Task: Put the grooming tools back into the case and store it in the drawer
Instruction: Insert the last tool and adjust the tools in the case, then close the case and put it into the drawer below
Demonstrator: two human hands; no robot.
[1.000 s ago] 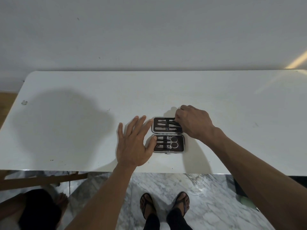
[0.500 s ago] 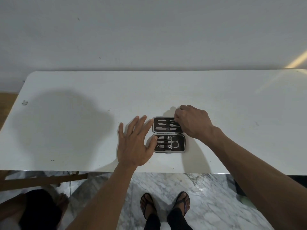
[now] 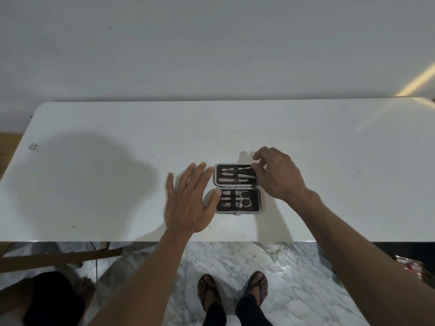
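The grooming case (image 3: pixel 255 207) lies open on the white table (image 3: pixel 98 175), near its front edge. Its dark far half holds slim metal tools (image 3: pixel 226 179). Scissors (image 3: pixel 245 198) and clippers are strapped in its near half. My left hand (image 3: pixel 186 203) lies flat beside the case, fingers straight, thumb tip against the near half's left edge. My right hand (image 3: pixel 279 177) is at the far right corner of the case. Its fingers are curled, and thumb and forefinger pinch the rim of the far half. No drawer is in view.
A grey wall runs behind the table. Below the front edge are a marble floor, my sandalled feet (image 3: pixel 235 292), a wooden bar (image 3: pixel 58 257) at the left and another person (image 3: pixel 47 300) crouched at the bottom left. A red packet (image 3: pixel 410 267) lies at the right.
My right hand has lifted off the tools in the far half, and its fingers now curl at the case's far right corner. My left hand and the case have stayed put.
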